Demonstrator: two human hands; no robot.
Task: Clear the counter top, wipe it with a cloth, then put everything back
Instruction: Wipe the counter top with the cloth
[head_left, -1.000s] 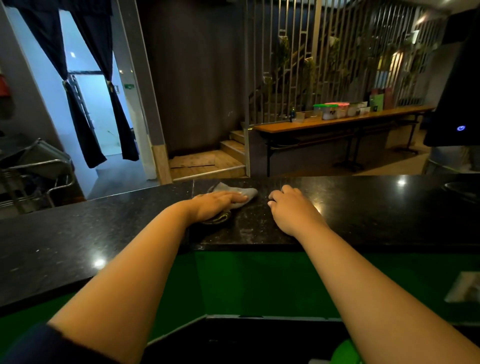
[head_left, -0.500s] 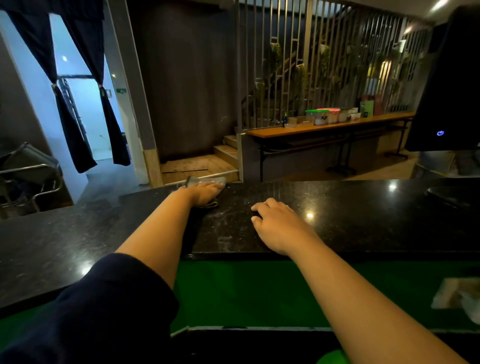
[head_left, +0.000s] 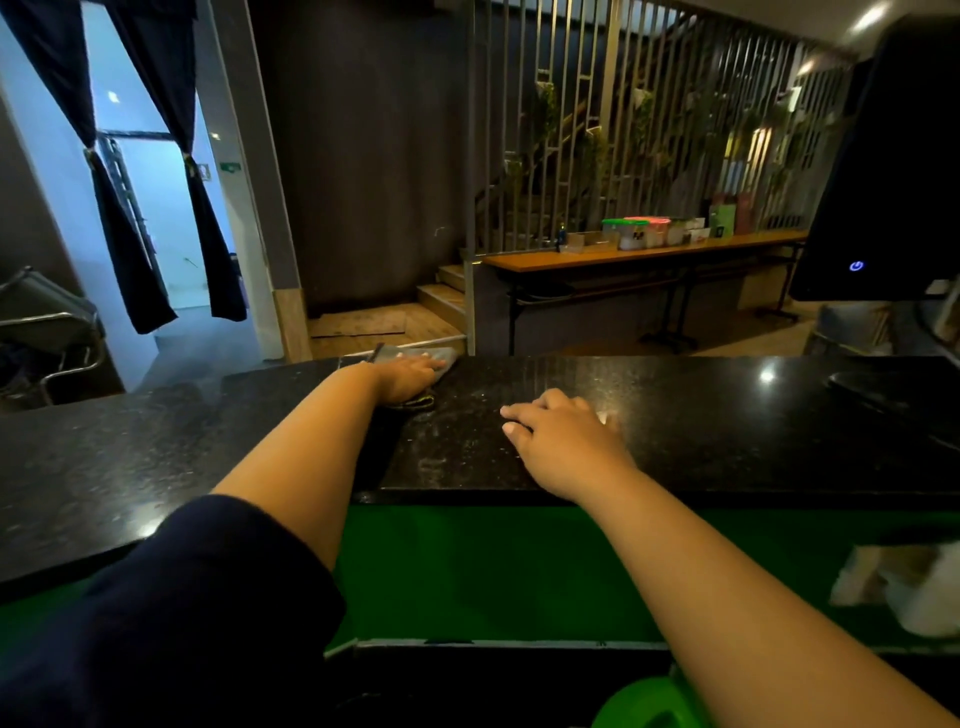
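One cloth (head_left: 415, 358), at the worktop's (head_left: 701, 441) far edge, lies under the left hand (head_left: 408, 376), fingers flat and pressing. It has slid outward from mid-worktop, so wiping is likely under way. The right hand (head_left: 563, 441) rests loosely spread, holding nothing. Two hands, one cloth.

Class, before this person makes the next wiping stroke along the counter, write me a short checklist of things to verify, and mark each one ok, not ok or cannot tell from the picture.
1. Cloth under the left hand, fingers flat on it: ok.
2. Cloth fully on the counter: not ok, it sits at the far edge and may overhang.
3. Stretch around the hands free of items: ok.
4. Right hand bracing on the counter, holding nothing: ok.
5. Surface already clean: not ok, pale smears show between the hands.
6. Cloth damp enough: cannot tell.
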